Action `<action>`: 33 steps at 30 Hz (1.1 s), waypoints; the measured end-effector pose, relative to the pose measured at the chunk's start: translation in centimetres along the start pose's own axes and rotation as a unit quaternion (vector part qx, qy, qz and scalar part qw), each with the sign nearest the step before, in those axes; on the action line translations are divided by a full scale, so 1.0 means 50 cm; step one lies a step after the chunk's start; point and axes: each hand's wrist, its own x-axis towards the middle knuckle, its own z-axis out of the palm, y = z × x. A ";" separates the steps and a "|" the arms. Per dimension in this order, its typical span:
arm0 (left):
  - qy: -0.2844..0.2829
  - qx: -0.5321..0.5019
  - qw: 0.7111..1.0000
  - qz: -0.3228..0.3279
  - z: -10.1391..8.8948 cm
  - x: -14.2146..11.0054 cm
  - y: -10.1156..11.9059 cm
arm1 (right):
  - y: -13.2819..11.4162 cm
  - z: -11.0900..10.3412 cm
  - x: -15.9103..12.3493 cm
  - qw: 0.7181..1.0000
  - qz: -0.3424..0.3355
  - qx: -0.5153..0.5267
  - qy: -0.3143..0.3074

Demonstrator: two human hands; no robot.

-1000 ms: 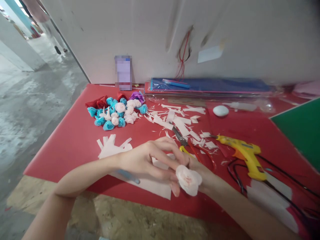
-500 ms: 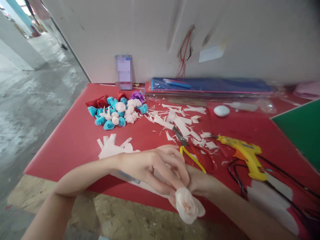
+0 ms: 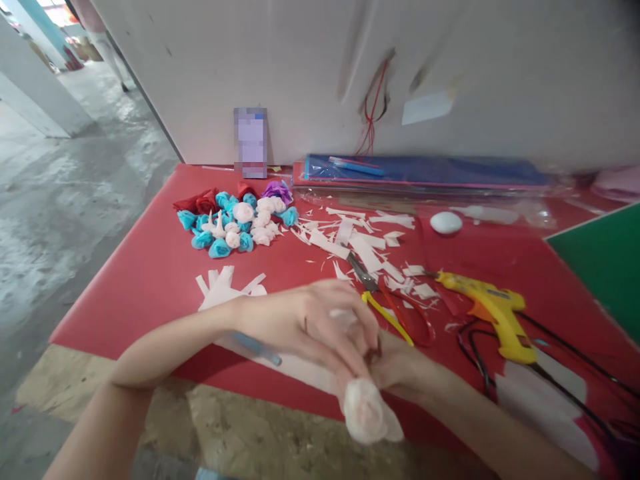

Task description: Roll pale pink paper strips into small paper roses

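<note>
My left hand [image 3: 315, 327] reaches across in front of my right hand, its fingers bent and closed at the base of a white paper rose [image 3: 369, 413]. The rose hangs past the table's front edge, its layered petals facing me. Only the wrist and heel of my right hand [image 3: 393, 363] show well; its fingers are hidden behind the left. Below my left wrist lies a blue stick-like piece [image 3: 257, 348] on white paper [image 3: 305, 373]. Just beyond the hands are pliers [image 3: 367, 280] with one red and one yellow handle.
Finished blue, white, red and purple paper flowers [image 3: 220, 248] cluster at the back left. White paper scraps [image 3: 367, 253] litter the middle. A yellow glue gun [image 3: 495, 313] with its cable lies right, near a white egg-shaped object [image 3: 446, 223]. A phone [image 3: 253, 143] leans on the wall.
The rose has shifted slightly left and turned a little. My left fingers have moved, with a pale patch now showing between them, and more of the blue piece is uncovered.
</note>
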 end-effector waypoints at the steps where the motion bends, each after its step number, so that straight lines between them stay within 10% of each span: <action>1: 0.046 0.015 0.998 -0.041 -0.006 -0.002 0.001 | -0.012 0.002 0.000 1.000 -0.017 0.010 0.000; 4: 0.118 0.116 0.974 -0.157 -0.020 -0.013 -0.011 | -0.055 -0.001 -0.001 0.997 -0.050 0.027 0.049; 11: 0.030 0.308 0.916 -0.254 0.033 -0.069 -0.092 | -0.097 -0.029 0.008 0.982 -0.027 0.059 0.178; 33: 0.055 0.359 0.894 -0.261 0.082 -0.095 -0.103 | -0.083 -0.053 0.020 0.973 -0.010 0.077 0.218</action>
